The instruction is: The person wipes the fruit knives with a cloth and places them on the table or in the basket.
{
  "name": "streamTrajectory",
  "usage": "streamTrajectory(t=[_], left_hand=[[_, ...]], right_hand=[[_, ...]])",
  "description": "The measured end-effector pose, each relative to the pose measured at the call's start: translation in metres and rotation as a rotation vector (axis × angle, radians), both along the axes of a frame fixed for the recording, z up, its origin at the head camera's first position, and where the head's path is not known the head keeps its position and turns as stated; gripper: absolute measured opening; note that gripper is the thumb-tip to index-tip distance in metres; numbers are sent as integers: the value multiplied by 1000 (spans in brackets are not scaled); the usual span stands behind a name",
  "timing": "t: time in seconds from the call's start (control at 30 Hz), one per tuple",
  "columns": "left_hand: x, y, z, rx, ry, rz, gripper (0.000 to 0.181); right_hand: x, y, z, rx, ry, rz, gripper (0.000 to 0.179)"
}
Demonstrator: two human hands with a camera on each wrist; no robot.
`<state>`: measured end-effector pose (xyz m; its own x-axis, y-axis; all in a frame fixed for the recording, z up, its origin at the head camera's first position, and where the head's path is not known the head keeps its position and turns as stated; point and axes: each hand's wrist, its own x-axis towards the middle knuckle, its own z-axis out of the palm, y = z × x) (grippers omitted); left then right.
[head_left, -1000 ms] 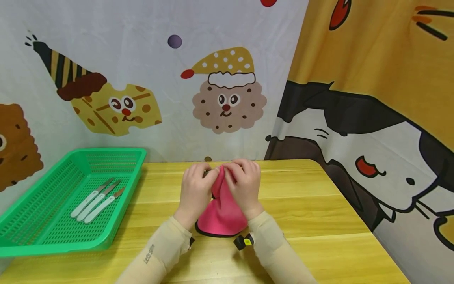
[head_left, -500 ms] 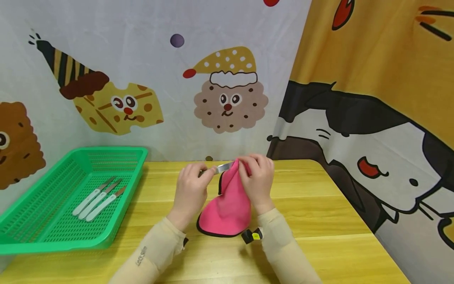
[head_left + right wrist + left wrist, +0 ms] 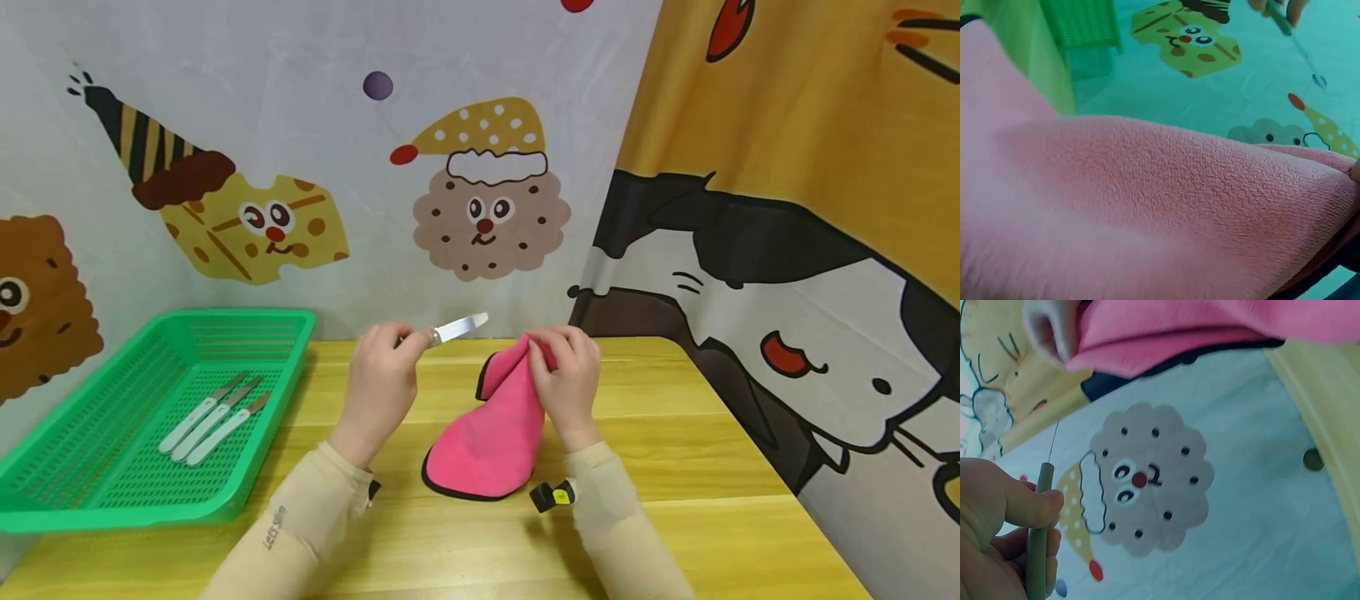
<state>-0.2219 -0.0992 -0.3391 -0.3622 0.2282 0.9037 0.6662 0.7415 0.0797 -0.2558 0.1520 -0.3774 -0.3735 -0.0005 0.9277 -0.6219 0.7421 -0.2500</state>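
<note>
Pink cloth (image 3: 491,433) is being pinched at its raised corner by the right hand (image 3: 570,379); left hand (image 3: 382,379) fingers are gripping a knife (image 3: 457,327).

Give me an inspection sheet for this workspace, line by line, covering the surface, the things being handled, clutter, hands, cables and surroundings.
Surface: wooden table, yellow planks, bare near the right edge.
Things in hand: knife, blade pointing right, held above the table; pink cloth with dark edging, its lower part on the table, one corner lifted.
Clutter: green basket at left holding three white-handled knives.
Hands: left hand grips the knife handle; right hand pinches the cloth's raised corner.
Cables: nothing seen.
Surroundings: cartoon backdrop behind, cat-print curtain at right.
</note>
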Motion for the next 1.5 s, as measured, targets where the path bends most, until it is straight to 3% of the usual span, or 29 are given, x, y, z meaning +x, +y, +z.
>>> streamTrajectory(t=[0.33,0.63,0.7,0.93,1.2,1.37,1.5], left_hand=[[-12,-35,33,21,-117,94,24],[-14,-80,40,18,-246,178,30],[-14,-91,40,27,-302,190,30],[-13,-133,39,88,-599,245,29],[-24,-182,37,194,-884,274,36],[-29,-213,31,237,-1000,279,43],[-32,-232,22,245,-1042,281,45]], right_hand=[[4,25,-24,103,-89,-6,9],[7,47,-40,186,-201,-40,10],[8,52,-43,195,-224,-39,12],[13,64,-50,203,-322,-56,13],[15,71,-49,205,-410,-73,14],[16,73,-49,212,-438,-83,15],[16,74,-50,212,-448,-84,14]])
